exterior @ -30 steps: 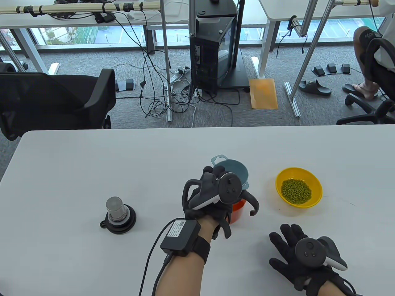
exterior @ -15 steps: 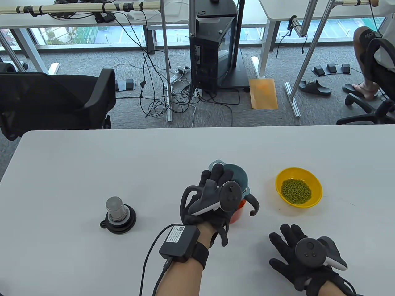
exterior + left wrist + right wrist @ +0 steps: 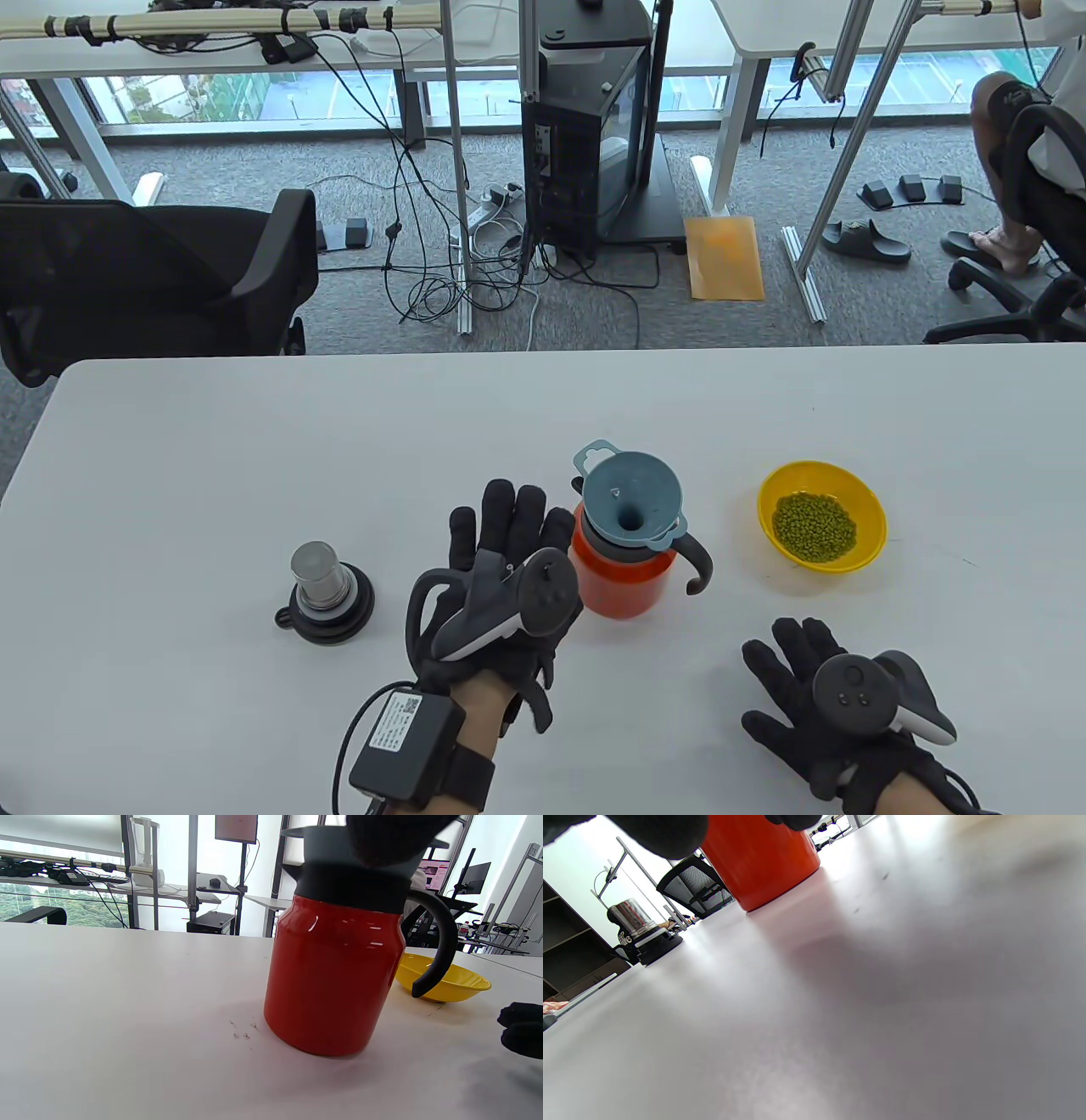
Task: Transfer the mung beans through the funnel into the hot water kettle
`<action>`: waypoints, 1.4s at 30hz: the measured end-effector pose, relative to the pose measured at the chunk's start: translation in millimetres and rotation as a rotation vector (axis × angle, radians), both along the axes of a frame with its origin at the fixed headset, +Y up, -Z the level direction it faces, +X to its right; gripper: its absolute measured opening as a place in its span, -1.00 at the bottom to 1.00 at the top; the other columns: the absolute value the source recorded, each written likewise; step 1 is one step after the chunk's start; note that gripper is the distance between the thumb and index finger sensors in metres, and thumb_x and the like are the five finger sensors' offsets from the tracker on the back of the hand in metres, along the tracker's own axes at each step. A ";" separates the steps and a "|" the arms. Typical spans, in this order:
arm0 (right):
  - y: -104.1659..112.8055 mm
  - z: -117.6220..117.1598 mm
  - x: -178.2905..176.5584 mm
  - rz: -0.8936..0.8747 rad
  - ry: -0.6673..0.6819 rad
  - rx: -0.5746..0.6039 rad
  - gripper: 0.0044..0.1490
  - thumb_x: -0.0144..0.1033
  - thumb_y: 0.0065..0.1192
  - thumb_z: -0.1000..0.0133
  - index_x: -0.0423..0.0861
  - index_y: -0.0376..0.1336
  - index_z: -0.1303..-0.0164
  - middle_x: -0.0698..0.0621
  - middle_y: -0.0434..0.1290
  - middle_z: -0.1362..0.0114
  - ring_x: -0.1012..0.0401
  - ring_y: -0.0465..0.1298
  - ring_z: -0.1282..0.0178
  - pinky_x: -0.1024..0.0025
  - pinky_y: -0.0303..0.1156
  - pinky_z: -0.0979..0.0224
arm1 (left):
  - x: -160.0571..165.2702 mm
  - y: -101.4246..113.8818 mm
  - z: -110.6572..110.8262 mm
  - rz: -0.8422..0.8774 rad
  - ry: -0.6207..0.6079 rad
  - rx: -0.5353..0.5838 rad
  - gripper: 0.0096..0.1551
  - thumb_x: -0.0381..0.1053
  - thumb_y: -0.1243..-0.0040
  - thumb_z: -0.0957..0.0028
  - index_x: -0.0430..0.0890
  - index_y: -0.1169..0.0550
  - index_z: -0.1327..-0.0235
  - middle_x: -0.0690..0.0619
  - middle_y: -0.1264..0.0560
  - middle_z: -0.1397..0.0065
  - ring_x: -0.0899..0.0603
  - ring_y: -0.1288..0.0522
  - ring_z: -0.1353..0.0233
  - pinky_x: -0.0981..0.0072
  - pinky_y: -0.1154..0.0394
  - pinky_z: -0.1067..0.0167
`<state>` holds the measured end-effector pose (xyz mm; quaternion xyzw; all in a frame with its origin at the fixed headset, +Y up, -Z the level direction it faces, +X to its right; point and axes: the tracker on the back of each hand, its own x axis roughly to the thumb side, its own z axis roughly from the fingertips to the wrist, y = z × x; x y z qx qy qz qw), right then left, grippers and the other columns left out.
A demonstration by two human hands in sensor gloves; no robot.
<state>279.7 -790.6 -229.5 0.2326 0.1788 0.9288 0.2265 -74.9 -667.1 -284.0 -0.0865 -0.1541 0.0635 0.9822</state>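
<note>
A red kettle (image 3: 624, 577) with a black handle stands upright mid-table, and a blue-grey funnel (image 3: 629, 503) sits in its mouth. The kettle also shows in the left wrist view (image 3: 335, 971) and the right wrist view (image 3: 759, 855). A yellow bowl (image 3: 865, 501) of green mung beans (image 3: 813, 526) sits to its right. My left hand (image 3: 509, 552) is open and empty, just left of the kettle, fingers spread. My right hand (image 3: 797, 688) rests flat and open on the table, in front of the bowl.
The kettle's lid (image 3: 324, 590), black with a steel plug, stands upside down at the left; it also shows in the right wrist view (image 3: 642, 929). A black office chair (image 3: 153, 272) stands beyond the table's far left edge.
My left hand has let go of the funnel and drawn back to the left and toward me, uncovering the kettle and funnel. The right hand has not moved.
</note>
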 end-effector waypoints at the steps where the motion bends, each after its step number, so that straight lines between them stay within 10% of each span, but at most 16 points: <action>1: 0.4 0.0 -0.1 0.000 0.000 0.003 0.12 0.21 -0.03 -0.19 -0.25 -0.27 -0.69 -0.41 -0.53 -0.55 -0.41 -0.58 -0.40 -0.53 -0.43 -0.27 | -4.5 -8.8 1.5 0.011 0.011 -0.016 0.05 0.28 -0.11 0.00 0.07 0.16 -0.55 -0.03 0.40 -0.62 -0.30 0.57 -0.54 -0.38 0.42 -0.40; 17: -0.2 -0.1 -0.8 0.028 -0.022 0.023 0.11 0.19 -0.02 -0.19 -0.26 -0.26 -0.68 -0.41 -0.51 -0.56 -0.41 -0.57 -0.41 -0.53 -0.42 -0.27 | -23.0 -108.7 14.2 -0.016 0.032 -0.050 0.02 0.28 -0.10 -0.01 0.11 0.14 -0.56 -0.02 0.41 -0.62 -0.30 0.59 -0.53 -0.40 0.46 -0.37; 31: 39.1 -17.9 32.5 -0.036 -0.264 0.061 -0.08 -0.24 0.04 -0.18 -0.16 -0.23 -0.68 -0.39 -0.46 -0.58 -0.40 -0.53 -0.44 -0.53 -0.40 -0.30 | -26.5 -110.7 18.4 0.052 0.023 -0.060 0.00 0.28 -0.09 -0.02 0.12 0.12 -0.57 -0.03 0.41 -0.63 -0.31 0.59 -0.53 -0.40 0.47 -0.36; 42: 32.7 -68.8 89.8 -0.184 -0.608 -0.086 -0.06 -0.12 0.03 -0.19 -0.17 -0.21 -0.68 -0.42 -0.45 -0.56 -0.44 -0.47 -0.45 -0.52 -0.35 -0.31 | -23.7 -115.8 21.2 0.072 0.011 -0.082 -0.01 0.28 -0.09 -0.02 0.12 0.10 -0.57 -0.02 0.40 -0.63 -0.32 0.59 -0.53 -0.41 0.46 -0.37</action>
